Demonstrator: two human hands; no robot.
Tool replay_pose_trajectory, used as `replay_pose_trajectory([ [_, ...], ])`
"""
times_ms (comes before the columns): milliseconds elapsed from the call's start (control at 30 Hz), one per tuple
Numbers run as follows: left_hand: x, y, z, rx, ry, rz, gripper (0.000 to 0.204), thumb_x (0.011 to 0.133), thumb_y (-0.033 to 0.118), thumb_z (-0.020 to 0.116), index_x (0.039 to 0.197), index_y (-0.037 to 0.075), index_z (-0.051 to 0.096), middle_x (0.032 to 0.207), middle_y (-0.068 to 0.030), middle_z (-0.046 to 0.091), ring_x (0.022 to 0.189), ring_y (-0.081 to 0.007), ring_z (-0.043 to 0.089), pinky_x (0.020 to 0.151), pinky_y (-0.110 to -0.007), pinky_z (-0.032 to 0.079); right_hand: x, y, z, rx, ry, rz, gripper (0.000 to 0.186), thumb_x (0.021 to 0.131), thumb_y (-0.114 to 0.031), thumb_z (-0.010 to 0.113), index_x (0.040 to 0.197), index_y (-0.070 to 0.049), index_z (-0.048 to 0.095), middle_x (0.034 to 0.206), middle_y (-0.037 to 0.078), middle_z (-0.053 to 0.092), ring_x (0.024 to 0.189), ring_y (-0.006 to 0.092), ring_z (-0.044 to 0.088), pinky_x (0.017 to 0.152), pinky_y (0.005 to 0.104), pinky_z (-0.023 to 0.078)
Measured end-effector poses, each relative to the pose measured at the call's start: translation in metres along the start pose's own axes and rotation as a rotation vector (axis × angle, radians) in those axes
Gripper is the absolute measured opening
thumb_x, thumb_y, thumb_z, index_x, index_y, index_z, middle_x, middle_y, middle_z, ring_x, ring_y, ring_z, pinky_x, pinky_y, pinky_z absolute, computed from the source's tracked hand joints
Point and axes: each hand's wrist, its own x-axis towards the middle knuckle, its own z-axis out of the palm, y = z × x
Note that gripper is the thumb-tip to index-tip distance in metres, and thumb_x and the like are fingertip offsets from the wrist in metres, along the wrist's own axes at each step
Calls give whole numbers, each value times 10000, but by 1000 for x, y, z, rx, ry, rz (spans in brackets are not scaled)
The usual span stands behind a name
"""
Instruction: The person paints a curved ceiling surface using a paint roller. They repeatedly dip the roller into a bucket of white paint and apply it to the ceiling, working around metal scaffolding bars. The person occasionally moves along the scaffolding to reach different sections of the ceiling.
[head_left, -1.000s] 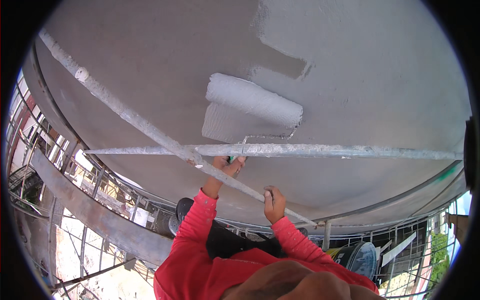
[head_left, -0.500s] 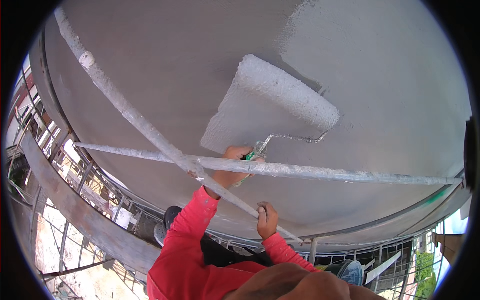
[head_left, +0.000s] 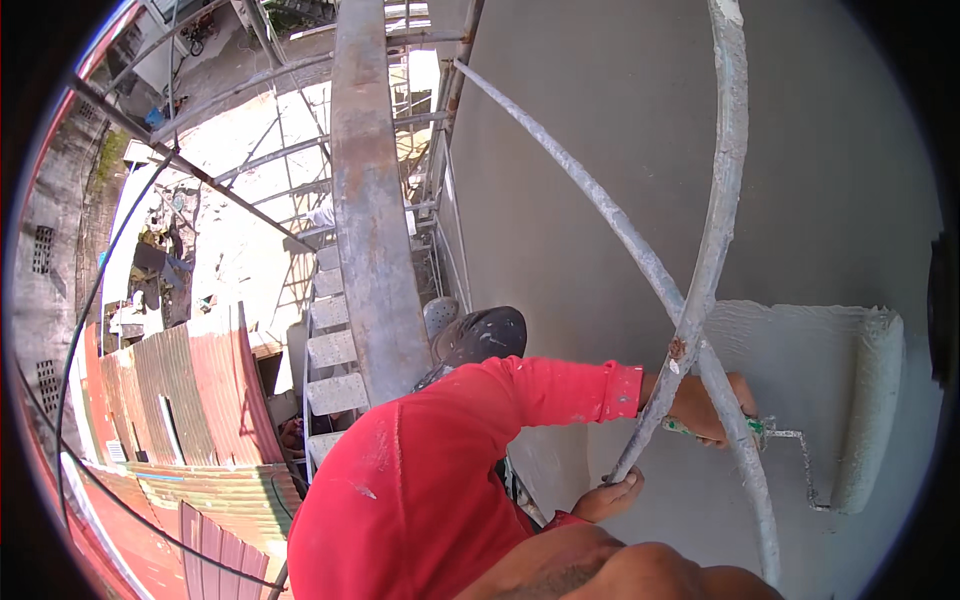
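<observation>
My left hand [head_left: 705, 408] is closed round the green handle of a paint roller [head_left: 868, 410]. It reaches behind two crossed, paint-spattered scaffold pipes, which partly cover the fingers. The roller's thick white sleeve lies against a grey wall [head_left: 600, 120], at the end of a strip of fresh, lighter paint [head_left: 785, 350]. Below it, my right hand [head_left: 608, 497] grips the lower part of one scaffold brace [head_left: 722, 150], fingers curled round the pipe. The second brace [head_left: 590, 185] crosses it close to my left wrist.
A long metal plank [head_left: 370, 200] runs along the scaffold at my left, beside a steel stair [head_left: 332, 350]. My dark shoe [head_left: 485, 335] shows near the plank's end. Far below are corrugated roofs [head_left: 180, 390] and ground; a black cable [head_left: 105, 270] hangs at left.
My view has turned left, bringing the plank, stair and ground below into sight. The roller now appears farther right, its sleeve nearly upright in the picture. Both hands keep their holds.
</observation>
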Motion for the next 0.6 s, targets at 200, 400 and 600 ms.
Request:
replay_pose_trajectory([
  [200, -55, -45, -19, 50, 64, -225, 357, 885, 364, 759, 946, 14, 728, 732, -49, 670, 618, -117, 635, 553, -290, 506, 0, 1, 4, 12, 17, -14, 439, 1055, -315, 396, 1033, 58, 627, 951, 187, 632, 850, 331, 597, 776, 435, 466],
  [400, -114, -100, -18, 52, 114, -340, 274, 941, 275, 720, 888, 9, 683, 700, -37, 653, 611, -115, 618, 555, -289, 485, -6, 7, 0, -27, 30, -66, 383, 1043, -252, 426, 1051, 72, 630, 977, 205, 638, 873, 330, 608, 797, 433, 478],
  [600, -173, -99, -28, 72, 178, -419, 241, 1038, 264, 588, 927, 50, 599, 646, 19, 528, 551, -70, 492, 509, -277, 405, 0, -21, 4, 98, 48, -84, 308, 1006, -166, 486, 1075, 99, 628, 954, 194, 651, 856, 284, 615, 803, 387, 488],
])
